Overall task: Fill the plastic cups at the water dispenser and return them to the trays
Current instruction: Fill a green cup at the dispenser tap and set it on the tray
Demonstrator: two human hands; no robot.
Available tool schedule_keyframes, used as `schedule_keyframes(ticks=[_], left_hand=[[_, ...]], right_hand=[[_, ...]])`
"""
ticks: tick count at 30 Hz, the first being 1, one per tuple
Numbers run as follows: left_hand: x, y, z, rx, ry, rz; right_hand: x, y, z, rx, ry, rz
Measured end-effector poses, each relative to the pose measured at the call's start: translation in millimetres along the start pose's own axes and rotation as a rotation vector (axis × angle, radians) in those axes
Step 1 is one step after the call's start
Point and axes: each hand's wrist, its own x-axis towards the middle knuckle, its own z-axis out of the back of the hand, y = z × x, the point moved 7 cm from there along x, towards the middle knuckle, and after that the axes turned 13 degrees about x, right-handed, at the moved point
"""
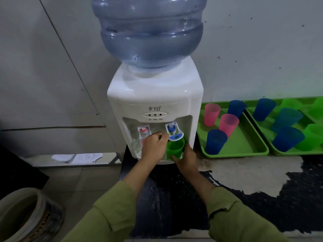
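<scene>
Cup (pixel 175 147) under blue tap (pixel 173 131): keep your right hand (pixel 185 158) gripping it level; left hand (pixel 154 146) curled on tap, release before brim.

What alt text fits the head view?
A person's right hand holds a green cup under the blue tap of a white water dispenser, the left hand gripping the tap's lever. To the right, two green trays hold pink, blue and green cups.

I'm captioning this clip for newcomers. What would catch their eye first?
A blue water bottle atop the white dispenser dominates the centre. Below, the right hand holds a green cup under the blue tap, left hand at its lever. Coloured cups stand in green trays, right.
</scene>
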Motion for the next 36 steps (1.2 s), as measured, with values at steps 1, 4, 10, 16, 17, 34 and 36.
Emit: schedule_keyframes(ticks=[1, 4, 10, 16, 17, 34, 36], left_hand=[[0, 0, 0, -0.011, 0.005, 0.005], [1, 0, 0, -0.008, 0.027, 0.014], [2, 1, 1, -0.017, 0.044, 0.027], [0, 0, 1, -0.004, 0.058, 0.032], [0, 0, 2, -0.004, 0.055, 0.035], [-2, -6, 7, 0.03, 0.082, 0.012], [-2, -7, 8, 0.046, 0.09, 0.003]], right_hand=[[0, 1, 0, -0.008, 0.006, 0.003], [0, 3, 1, -0.011, 0.0, 0.0], [0, 6, 2, -0.018, -0.007, 0.002], [1, 8, 3, -0.019, 0.0, 0.006], [1, 9, 3, -0.014, 0.001, 0.006], [1, 12, 6, 0.005, 0.032, 0.01], [0, 12, 6, 0.008, 0.034, 0.016]])
